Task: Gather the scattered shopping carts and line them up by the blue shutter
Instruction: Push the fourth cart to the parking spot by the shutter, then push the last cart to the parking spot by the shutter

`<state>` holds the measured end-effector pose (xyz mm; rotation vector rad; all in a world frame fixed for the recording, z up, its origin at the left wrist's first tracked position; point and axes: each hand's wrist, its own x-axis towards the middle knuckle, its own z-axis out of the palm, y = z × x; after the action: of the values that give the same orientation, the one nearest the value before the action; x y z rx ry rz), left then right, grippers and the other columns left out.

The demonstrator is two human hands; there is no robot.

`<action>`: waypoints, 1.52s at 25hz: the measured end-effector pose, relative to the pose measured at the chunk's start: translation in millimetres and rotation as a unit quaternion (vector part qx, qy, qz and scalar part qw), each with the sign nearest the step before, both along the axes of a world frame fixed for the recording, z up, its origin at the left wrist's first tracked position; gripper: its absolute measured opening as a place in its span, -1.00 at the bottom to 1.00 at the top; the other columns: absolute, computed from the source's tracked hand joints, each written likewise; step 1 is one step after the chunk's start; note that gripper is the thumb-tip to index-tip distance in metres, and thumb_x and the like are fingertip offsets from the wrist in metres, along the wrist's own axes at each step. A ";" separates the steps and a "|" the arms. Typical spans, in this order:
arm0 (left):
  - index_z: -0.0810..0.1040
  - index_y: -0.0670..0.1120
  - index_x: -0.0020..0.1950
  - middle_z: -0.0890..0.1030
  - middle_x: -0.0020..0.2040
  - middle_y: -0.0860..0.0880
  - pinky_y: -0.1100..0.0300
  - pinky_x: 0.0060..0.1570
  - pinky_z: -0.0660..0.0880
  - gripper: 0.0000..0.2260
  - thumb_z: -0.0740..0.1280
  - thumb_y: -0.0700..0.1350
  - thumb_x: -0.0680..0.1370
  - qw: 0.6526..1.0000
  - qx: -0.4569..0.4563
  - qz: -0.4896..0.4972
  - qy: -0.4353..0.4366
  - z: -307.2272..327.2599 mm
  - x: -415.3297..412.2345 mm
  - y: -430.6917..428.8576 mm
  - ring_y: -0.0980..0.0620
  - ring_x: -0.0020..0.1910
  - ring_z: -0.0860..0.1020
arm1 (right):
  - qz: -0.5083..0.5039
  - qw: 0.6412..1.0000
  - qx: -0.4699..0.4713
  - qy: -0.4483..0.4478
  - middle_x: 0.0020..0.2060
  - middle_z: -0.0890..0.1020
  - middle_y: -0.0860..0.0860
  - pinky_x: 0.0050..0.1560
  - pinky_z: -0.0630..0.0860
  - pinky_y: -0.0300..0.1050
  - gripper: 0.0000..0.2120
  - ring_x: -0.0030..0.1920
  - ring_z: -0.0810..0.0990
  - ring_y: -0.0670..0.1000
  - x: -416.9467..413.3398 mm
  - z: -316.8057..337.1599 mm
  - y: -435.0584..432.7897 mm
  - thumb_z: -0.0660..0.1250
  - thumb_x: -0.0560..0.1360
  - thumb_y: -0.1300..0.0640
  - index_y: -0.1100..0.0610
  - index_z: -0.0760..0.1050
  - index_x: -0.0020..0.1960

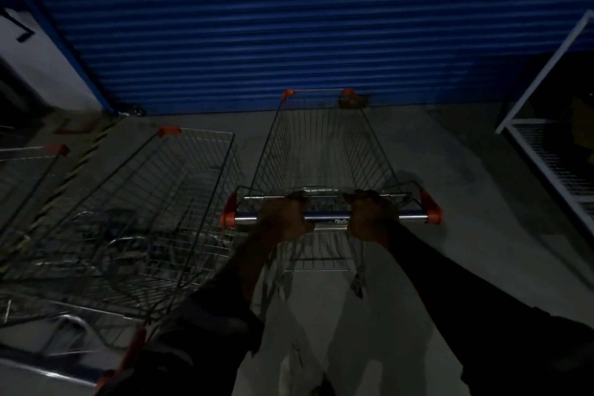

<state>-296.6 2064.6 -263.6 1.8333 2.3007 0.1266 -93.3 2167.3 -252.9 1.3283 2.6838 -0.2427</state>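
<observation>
Grip looks firm: left hand and right hand each curl round the handle; ease the cart squarely toward the shutter, parallel to its neighbour

Carts on the floor before the roller shutter

The middle shopping cart stood nose-on to the roller shutter, its front near the shutter's foot. The left hand and right hand gripped its handle bar side by side. A second cart stood just beside it on the left, a third cart farther left, and a wire rack well apart on the right.
</observation>
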 end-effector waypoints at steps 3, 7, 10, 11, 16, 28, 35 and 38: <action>0.53 0.01 0.38 0.55 0.37 0.00 -0.05 0.29 0.41 -0.48 0.40 0.14 0.44 0.994 0.055 0.036 0.092 -6.7 6.3 1.1 -0.10 0.29 0.53 | -0.038 0.998 0.059 -0.004 0.49 0.36 0.08 0.42 0.33 0.19 -0.37 0.42 0.40 0.18 -12.8 -0.2 -0.4 0.39 0.44 0.01 -0.03 0.38 0.49; 0.46 -0.01 0.45 0.53 0.39 -0.08 -0.25 0.24 0.41 -0.29 0.53 0.03 0.31 0.991 0.080 0.053 0.090 -9.2 5.3 -11.0 -0.19 0.29 0.51 | -0.092 0.988 0.114 0.056 0.49 0.35 0.19 0.43 0.27 0.32 -0.23 0.41 0.36 0.30 -9.3 -5.5 -22.0 0.46 0.35 0.09 0.10 0.32 0.53; 0.32 -0.03 0.59 0.40 0.53 -0.13 -0.36 0.32 0.34 -0.13 0.55 0.12 0.33 0.991 0.084 0.035 0.095 -12.3 11.8 -37.9 -0.24 0.47 0.40 | -0.066 0.979 0.127 0.141 0.52 0.30 0.29 0.46 0.15 0.47 0.01 0.52 0.23 0.36 12.8 -17.7 -49.3 0.53 0.17 0.19 0.14 0.26 0.58; 0.27 -0.03 0.62 0.34 0.57 -0.14 -0.39 0.34 0.32 -0.12 0.52 0.14 0.36 0.991 0.086 0.037 0.096 -13.0 16.1 -49.1 -0.24 0.52 0.34 | -0.053 0.979 0.123 0.153 0.56 0.23 0.28 0.48 0.09 0.48 0.07 0.57 0.15 0.34 21.5 -20.6 -58.7 0.52 0.14 0.20 0.13 0.21 0.61; 0.08 0.05 0.63 0.23 0.63 -0.12 -0.35 0.36 0.33 -0.20 0.22 0.23 0.43 0.992 0.070 0.097 0.043 -10.6 63.2 -105.1 -0.24 0.56 0.26 | -0.011 0.981 0.099 0.166 0.58 0.23 0.19 0.47 0.16 0.40 -0.12 0.57 0.19 0.27 66.7 -24.7 -101.0 0.20 0.28 -0.07 0.07 0.22 0.61; 0.16 0.08 0.64 0.39 0.51 -0.05 -0.14 0.26 0.40 -0.28 0.31 0.19 0.52 0.959 0.119 0.258 -0.004 20.3 194.6 -297.7 -0.20 0.38 0.45 | 0.103 0.974 0.014 0.199 0.25 0.60 0.13 0.17 0.51 0.07 -0.49 0.25 0.56 0.22 145.9 8.6 -228.3 0.31 0.51 -0.06 0.09 0.47 0.41; 0.19 0.06 0.63 0.38 0.53 -0.06 -0.20 0.29 0.42 -0.40 0.30 0.15 0.64 0.923 0.168 0.346 0.010 33.4 228.1 -436.4 -0.18 0.42 0.43 | 0.228 0.942 -0.055 0.241 0.14 0.66 0.02 0.03 0.58 0.00 -0.56 0.12 0.64 0.13 123.1 16.4 -354.1 0.25 0.58 -0.16 0.02 0.48 0.37; 0.24 0.06 0.61 0.38 0.53 -0.03 -0.23 0.30 0.40 -0.44 0.29 0.15 0.65 0.900 0.174 0.399 -0.011 37.5 231.5 -506.9 -0.16 0.43 0.41 | 0.274 0.923 -0.093 0.252 0.20 0.63 0.01 0.09 0.54 0.03 -0.60 0.17 0.61 0.12 106.4 19.5 -417.4 0.27 0.63 -0.14 0.04 0.48 0.37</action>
<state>-65.1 1557.6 -226.1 0.8464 3.0015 0.7026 13.1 1749.9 -233.4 0.4583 3.1991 -0.8375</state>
